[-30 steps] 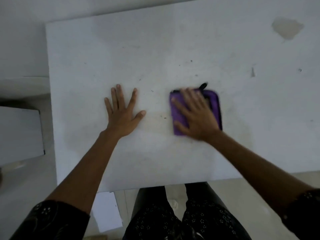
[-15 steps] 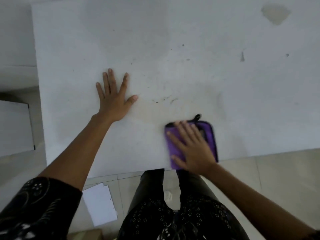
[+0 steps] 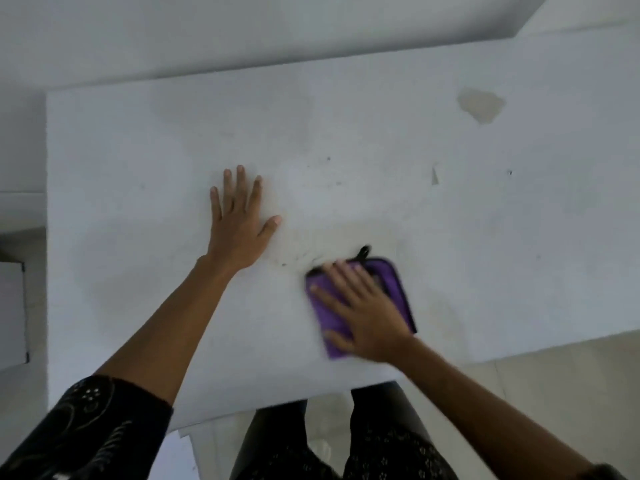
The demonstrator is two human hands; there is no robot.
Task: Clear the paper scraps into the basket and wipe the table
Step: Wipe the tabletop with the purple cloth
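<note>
The purple cloth [image 3: 327, 318] lies flat on the white table [image 3: 138, 202], near its front edge and a little right of centre, with a small black loop [image 3: 364, 251] sticking out at its far corner. We have our right hand [image 3: 367, 317] pressed down on top of it, fingers straight and spread wide, curled around nothing. The cloth looks blurred, which we take to mean it is mid-wipe. We judge it soft, light and limp. It should slide easily under a flat palm but bunch up if pushed from one edge, so pressure spread over its middle suits it best. To lift it, we would pinch a corner or the loop. Just beyond the cloth on the left are a few dark specks [image 3: 298, 261], which seem the next thing to wipe. Our left hand [image 3: 239, 233] rests flat on the table further left, fingers straight and slightly apart, apparently bracing us. Farther off to the right is a small pale sliver [image 3: 434, 176]; we cannot tell whether it is a scrap or a chip in the surface. A beige patch [image 3: 479, 103] sits towards the far right corner. White paper [image 3: 176, 455] lies on the floor below the near edge. No basket is in view.
</note>
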